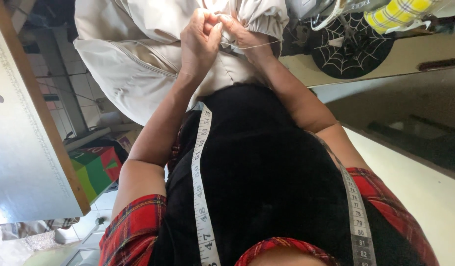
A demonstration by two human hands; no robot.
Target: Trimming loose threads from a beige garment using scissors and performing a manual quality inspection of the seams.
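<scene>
Top centre of frame, left hand [200, 37] and right hand [242, 34], fingers pinched nearly closed on beige fabric [139, 54] and a thin thread [257, 46]; a hard tug could snap the thread or pucker the fabric.

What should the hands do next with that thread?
Probably pull the thread gently taut. Both the left hand and right hand pinch at the beige cloth, and a loose strand trails off to the right.
</scene>
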